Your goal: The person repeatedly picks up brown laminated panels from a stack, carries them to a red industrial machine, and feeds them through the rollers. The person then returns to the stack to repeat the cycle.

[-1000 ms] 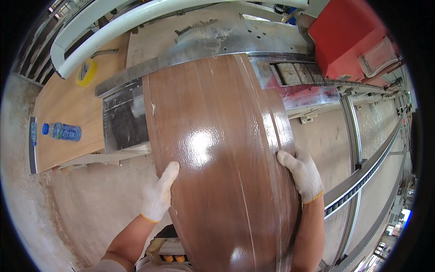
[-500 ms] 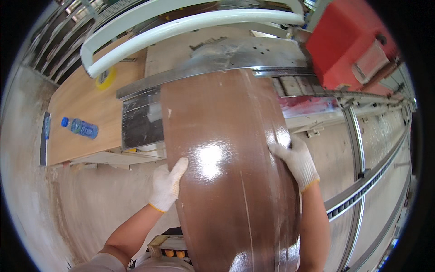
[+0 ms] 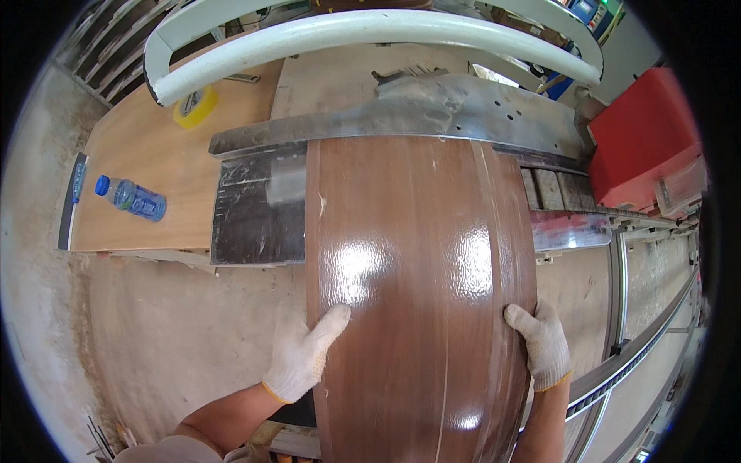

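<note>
A long brown wood-grain panel (image 3: pixel 409 309) with a glossy surface stretches from near my body to a straight metal fence (image 3: pixel 340 123). Its far end meets or lies very close to that fence. My left hand (image 3: pixel 305 351), in a white knit glove, grips the panel's left edge with the thumb on top. On the opposite edge my right hand (image 3: pixel 543 343), gloved the same way, holds on with its thumb over the face. The fingers of both hands are mostly hidden beneath the panel. Under its far part lies a dark machine bed (image 3: pixel 258 224).
A white tubular guard bar (image 3: pixel 370 35) arches across the far side. Right of the fence stands a red machine housing (image 3: pixel 644 139), with metal rails (image 3: pixel 617 293) below. A wooden table (image 3: pixel 131 170) at left carries a blue-capped bottle (image 3: pixel 135 199) and a yellow tape roll (image 3: pixel 195 106).
The panel has straightened from a slight tilt, its far end now squarer to the fence. Both hands stay on its edges. The view has shifted.
</note>
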### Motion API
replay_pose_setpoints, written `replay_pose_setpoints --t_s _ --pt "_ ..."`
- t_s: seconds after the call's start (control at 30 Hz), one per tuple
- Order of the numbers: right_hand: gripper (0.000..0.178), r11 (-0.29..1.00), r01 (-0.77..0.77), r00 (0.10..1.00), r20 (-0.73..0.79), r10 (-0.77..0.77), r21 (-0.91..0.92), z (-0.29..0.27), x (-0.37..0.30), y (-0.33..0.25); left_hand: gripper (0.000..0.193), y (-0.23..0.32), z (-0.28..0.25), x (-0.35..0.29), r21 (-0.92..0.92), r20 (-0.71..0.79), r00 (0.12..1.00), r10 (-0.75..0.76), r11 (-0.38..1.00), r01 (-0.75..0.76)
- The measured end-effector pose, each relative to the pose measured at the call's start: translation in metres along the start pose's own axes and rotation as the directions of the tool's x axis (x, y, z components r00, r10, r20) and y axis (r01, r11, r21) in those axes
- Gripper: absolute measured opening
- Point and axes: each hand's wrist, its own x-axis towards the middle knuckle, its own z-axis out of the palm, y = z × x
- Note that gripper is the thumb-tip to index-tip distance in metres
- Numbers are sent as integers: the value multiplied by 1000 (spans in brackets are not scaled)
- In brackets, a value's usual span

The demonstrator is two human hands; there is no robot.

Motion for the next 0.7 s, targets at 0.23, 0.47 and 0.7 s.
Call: replay_pose_setpoints --t_s 0.23,0.47,0.7 --pt "54 999 13 999 -32 -14 -31 5 16 -12 35 0 -1 1 72 -3 999 -53 996 54" --pt "52 999 -1 993 -115 -3 -38 9 14 -10 35 22 0 3 322 89 995 -42 947 11" --pt "62 996 50 996 -63 -55 -75 9 11 -14 32 2 7 4 53 -17 994 -112 992 112"
